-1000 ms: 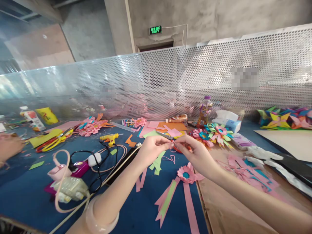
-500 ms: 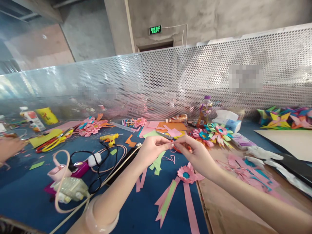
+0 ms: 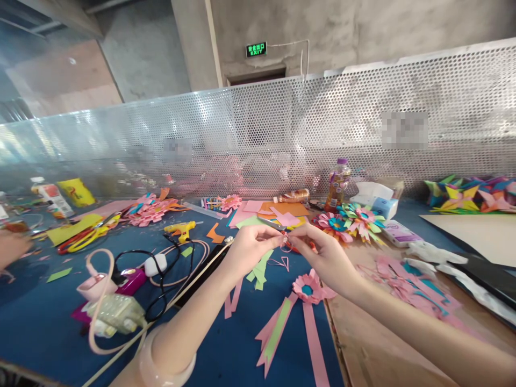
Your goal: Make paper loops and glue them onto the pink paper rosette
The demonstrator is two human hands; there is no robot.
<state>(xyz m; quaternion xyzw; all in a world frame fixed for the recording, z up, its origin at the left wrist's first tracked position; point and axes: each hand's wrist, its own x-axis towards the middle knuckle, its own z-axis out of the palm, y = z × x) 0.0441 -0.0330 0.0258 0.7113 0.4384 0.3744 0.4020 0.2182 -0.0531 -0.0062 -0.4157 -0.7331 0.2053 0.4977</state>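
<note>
My left hand (image 3: 258,242) and my right hand (image 3: 316,242) meet above the table, fingertips pinched together around a thin pink string (image 3: 287,248). A small loop of it hangs below the fingers; the rest is hidden by them. Below lies another loop of pink string (image 3: 285,263). A pink paper flower (image 3: 307,290) with a blue centre rests nearer to me, under my right wrist, with pink and green paper tails (image 3: 276,333). Green paper strips (image 3: 260,271) lie beside my left hand. Behind the fingers, partly covered, are red-handled scissors (image 3: 300,244).
Left are a yellow glue gun (image 3: 181,231), cables, a power plug cluster (image 3: 116,312) and yellow scissors (image 3: 91,236). Another person's hand (image 3: 12,247) is at the far left. Paper flowers (image 3: 363,217), a bottle (image 3: 338,185) and a perforated metal screen (image 3: 258,134) stand behind.
My hands keep almost the same pinch and place. The other person's hand at the far left has shifted slightly left.
</note>
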